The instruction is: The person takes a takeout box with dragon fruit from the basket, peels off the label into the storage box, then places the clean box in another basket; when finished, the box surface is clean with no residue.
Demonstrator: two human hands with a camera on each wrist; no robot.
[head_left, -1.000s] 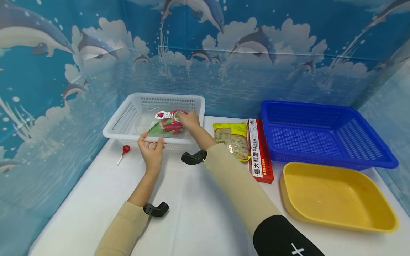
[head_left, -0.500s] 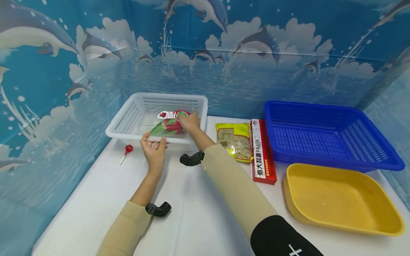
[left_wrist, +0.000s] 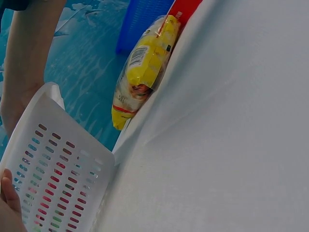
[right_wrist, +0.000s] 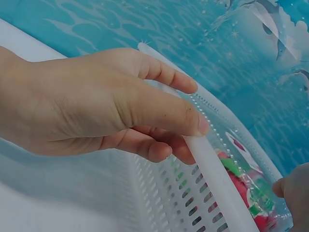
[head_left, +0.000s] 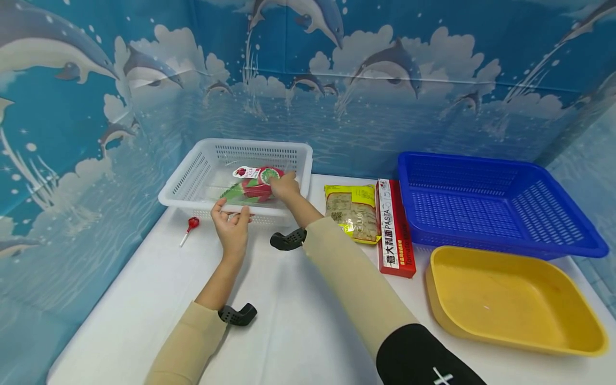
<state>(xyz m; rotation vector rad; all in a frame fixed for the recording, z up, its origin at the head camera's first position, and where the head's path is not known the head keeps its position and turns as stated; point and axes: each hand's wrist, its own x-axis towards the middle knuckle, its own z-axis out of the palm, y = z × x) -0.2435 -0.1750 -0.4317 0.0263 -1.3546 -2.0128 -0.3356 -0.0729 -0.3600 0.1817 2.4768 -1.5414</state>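
My left hand (head_left: 232, 230) grips the front rim of a white perforated basket (head_left: 173, 200). In the right wrist view, the left thumb (right_wrist: 188, 121) lies along that rim, with fingers bent below it. Inside the basket lies a clear plastic pack of dragon fruit (head_left: 255, 187), red and green, with a white label at its upper left. My right hand (head_left: 286, 187) reaches over the basket's right front corner and holds the pack's right end. Some of its fingers are hidden behind the plastic. In the left wrist view, the pack's colours show through the basket's slots.
A red lollipop (head_left: 193, 222) lies left of the basket. To the right are a yellow-and-clear food bag (head_left: 353, 211), a red pasta box (head_left: 397, 230), a blue basket (head_left: 495, 200) and a yellow tub (head_left: 515, 299). A dolphin-print curtain (head_left: 298, 117) stands behind the white table.
The dragon fruit pack has shifted slightly left in the basket, with my right hand on it. My left hand keeps its place on the rim.
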